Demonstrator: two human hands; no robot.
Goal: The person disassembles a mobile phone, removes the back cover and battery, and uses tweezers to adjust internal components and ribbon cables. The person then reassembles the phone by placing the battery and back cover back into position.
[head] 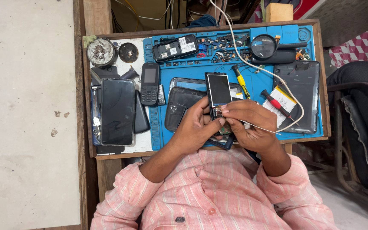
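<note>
The fingers (225, 121) of both hands pinch together at the lower end of a small opened phone (219, 91), closed around its exposed lower part. The left hand (194, 127) cups the body from the side while the right hand (250, 125) grips it from the other, with what looks like a thin wire or tool running out from under that hand. The phone stands above the middle of the blue work mat (192, 68), its dark screen facing up. It looks light and rigid but fragile, with the glass and bare board easy to damage, so the edges are probably the safest hold. Around it lie a yellow screwdriver (240, 81), a red screwdriver (276, 103), a keypad phone (150, 84), a magnifier (264, 46) and a dark tablet (118, 111). The wooden desk (316, 38) stands on a pale concrete floor (26, 106).
</note>
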